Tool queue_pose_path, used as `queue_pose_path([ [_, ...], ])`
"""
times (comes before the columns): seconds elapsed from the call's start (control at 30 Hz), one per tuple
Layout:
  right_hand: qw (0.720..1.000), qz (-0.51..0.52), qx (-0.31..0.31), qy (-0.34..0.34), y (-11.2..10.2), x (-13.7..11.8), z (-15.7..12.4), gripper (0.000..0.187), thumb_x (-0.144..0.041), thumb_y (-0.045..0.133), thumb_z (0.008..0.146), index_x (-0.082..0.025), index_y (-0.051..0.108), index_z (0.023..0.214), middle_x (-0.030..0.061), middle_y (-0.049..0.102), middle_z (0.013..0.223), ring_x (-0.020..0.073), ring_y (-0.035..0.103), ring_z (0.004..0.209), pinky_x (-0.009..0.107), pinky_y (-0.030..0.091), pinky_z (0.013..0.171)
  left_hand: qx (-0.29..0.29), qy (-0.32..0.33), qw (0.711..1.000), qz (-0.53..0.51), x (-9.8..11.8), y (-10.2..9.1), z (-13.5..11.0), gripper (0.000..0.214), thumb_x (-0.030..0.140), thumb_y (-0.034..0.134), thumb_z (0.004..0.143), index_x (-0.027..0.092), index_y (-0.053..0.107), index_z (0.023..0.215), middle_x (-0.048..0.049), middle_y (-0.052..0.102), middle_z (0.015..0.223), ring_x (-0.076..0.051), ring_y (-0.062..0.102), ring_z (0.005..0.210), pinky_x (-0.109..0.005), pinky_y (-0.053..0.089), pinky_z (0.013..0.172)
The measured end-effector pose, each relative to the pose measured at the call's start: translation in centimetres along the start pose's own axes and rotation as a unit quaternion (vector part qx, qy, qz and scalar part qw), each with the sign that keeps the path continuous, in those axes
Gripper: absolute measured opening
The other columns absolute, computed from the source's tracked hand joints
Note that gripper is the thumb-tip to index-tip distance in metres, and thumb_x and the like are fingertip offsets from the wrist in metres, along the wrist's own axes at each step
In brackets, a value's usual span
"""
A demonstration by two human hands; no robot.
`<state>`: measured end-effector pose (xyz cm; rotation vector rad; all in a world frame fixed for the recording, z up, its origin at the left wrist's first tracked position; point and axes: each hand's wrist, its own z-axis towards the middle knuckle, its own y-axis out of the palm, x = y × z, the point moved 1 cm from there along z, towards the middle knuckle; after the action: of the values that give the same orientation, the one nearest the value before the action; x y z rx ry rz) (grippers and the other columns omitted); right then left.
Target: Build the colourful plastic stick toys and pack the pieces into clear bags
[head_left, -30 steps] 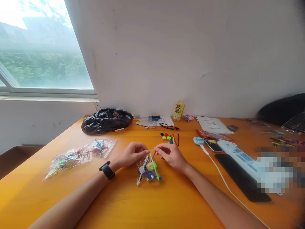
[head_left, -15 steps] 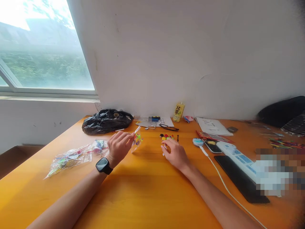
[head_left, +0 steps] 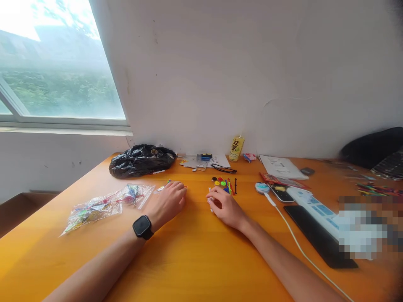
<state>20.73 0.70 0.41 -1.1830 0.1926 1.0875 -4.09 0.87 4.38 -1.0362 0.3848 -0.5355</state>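
My left hand (head_left: pixel 169 201), with a black watch (head_left: pixel 142 227) on its wrist, rests low over the table. Its fingers are bent down and their tips are hidden. Just behind it lies a small clear plastic bag (head_left: pixel 159 189) with coloured bits, partly covered by the hand. My right hand (head_left: pixel 229 206) pinches a small white stick-like piece (head_left: pixel 210 195). Beyond the right hand are small coloured plastic pieces: a yellow disc (head_left: pixel 217 183), a green disc (head_left: pixel 223 183), a black disc (head_left: pixel 214 179), several thin sticks and a black rod (head_left: pixel 235 186).
Clear bags of coloured parts (head_left: pixel 94 209) lie at left. At the back are a black plastic bag (head_left: pixel 141 161), a screwdriver (head_left: pixel 204 157), a black cord (head_left: pixel 223 168) and a yellow can (head_left: pixel 236 148). At right are a white cable (head_left: pixel 292 235), a phone (head_left: pixel 281 193) and a power strip (head_left: pixel 311 205).
My left hand has come down and to the right; the small bag it held up now lies behind it. My right hand has moved slightly left and nearer with the white piece.
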Motion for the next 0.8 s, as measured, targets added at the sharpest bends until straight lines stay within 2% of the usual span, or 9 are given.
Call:
queue_pose_path([
  [0.1, 1.000, 0.006, -0.007, -0.005, 0.3, -0.4, 0.0, 0.015, -0.024, 0.054, 0.101, -0.022, 0.069, 0.104, 0.0042, 0.063, 0.097, 0.0153, 0.058, 0.075, 0.029, 0.047, 0.070, 0.006, -0.020, 0.999, -0.029, -0.4, 0.1, 0.0, 0.018, 0.009, 0.056, 0.091, 0.023, 0.061, 0.080, -0.0078, 0.067, 0.099, -0.024, 0.064, 0.089, -0.038, 0.051, 0.080],
  [0.27, 1.000, 0.001, -0.010, -0.012, 0.3, -0.6, 0.1, 0.016, -0.024, 0.053, 0.102, -0.021, 0.069, 0.101, 0.0038, 0.064, 0.094, 0.0161, 0.058, 0.077, 0.029, 0.047, 0.072, 0.009, -0.028, 0.999, -0.040, -1.3, 1.0, -0.2, 0.019, 0.007, 0.050, 0.090, 0.023, 0.059, 0.084, -0.0089, 0.066, 0.093, -0.030, 0.065, 0.098, -0.048, 0.051, 0.092],
  [0.37, 1.000, 0.006, -0.012, -0.014, 0.2, -0.6, 0.2, 0.016, -0.025, 0.053, 0.103, -0.021, 0.069, 0.103, 0.0046, 0.067, 0.095, 0.0174, 0.061, 0.081, 0.030, 0.048, 0.075, 0.007, -0.046, 0.999, -0.024, -2.2, 1.9, -0.7, 0.024, 0.003, 0.047, 0.088, 0.020, 0.062, 0.093, -0.0124, 0.069, 0.102, -0.035, 0.061, 0.117, -0.057, 0.044, 0.106],
  [0.47, 0.999, 0.019, -0.019, -0.024, 0.2, -0.9, 0.2, 0.017, -0.023, 0.052, 0.103, -0.022, 0.069, 0.106, 0.0051, 0.071, 0.100, 0.0193, 0.065, 0.092, 0.031, 0.050, 0.084, 0.011, -0.065, 0.998, -0.017, -2.9, 2.5, -0.9, 0.038, -0.003, 0.046, 0.083, 0.019, 0.063, 0.110, -0.0152, 0.068, 0.123, -0.038, 0.048, 0.139, -0.064, 0.036, 0.115],
  [0.53, 0.999, 0.026, -0.030, -0.033, 0.2, -1.2, 0.1, 0.019, -0.021, 0.052, 0.103, -0.024, 0.070, 0.109, 0.0048, 0.073, 0.105, 0.0197, 0.066, 0.099, 0.033, 0.050, 0.091, 0.027, -0.062, 0.997, -0.046, -2.7, 2.3, -0.8, 0.042, -0.001, 0.046, 0.087, 0.018, 0.062, 0.120, -0.0154, 0.063, 0.137, -0.037, 0.043, 0.145, -0.062, 0.037, 0.116],
  [0.63, 0.998, 0.029, -0.040, -0.046, 0.4, -1.6, -0.1, 0.021, -0.019, 0.055, 0.101, -0.025, 0.070, 0.114, 0.0050, 0.074, 0.113, 0.0204, 0.066, 0.106, 0.035, 0.050, 0.098, 0.034, 0.000, 0.988, -0.152, -1.2, 1.6, -0.6, 0.032, 0.016, 0.044, 0.103, 0.021, 0.060, 0.129, -0.0126, 0.063, 0.140, -0.031, 0.052, 0.139, -0.051, 0.045, 0.114],
  [0.73, 0.998, 0.016, -0.022, -0.054, 0.4, -1.8, -0.1, 0.020, -0.018, 0.058, 0.098, -0.024, 0.070, 0.113, 0.0065, 0.074, 0.112, 0.0222, 0.066, 0.107, 0.036, 0.050, 0.098, -0.025, 0.073, 0.964, -0.254, 0.8, 1.2, -0.6, 0.029, 0.031, 0.050, 0.105, 0.026, 0.060, 0.132, -0.0092, 0.068, 0.132, -0.026, 0.065, 0.121, -0.041, 0.052, 0.105],
  [0.8, 0.999, -0.005, 0.001, -0.052, 0.3, -1.7, -0.1, 0.017, -0.020, 0.060, 0.097, -0.023, 0.070, 0.110, 0.0072, 0.074, 0.109, 0.0238, 0.065, 0.106, 0.039, 0.050, 0.097, -0.055, 0.078, 0.955, -0.280, 1.6, 1.4, -0.7, 0.032, 0.033, 0.056, 0.103, 0.028, 0.059, 0.135, -0.0081, 0.072, 0.125, -0.025, 0.070, 0.110, -0.038, 0.056, 0.097],
])
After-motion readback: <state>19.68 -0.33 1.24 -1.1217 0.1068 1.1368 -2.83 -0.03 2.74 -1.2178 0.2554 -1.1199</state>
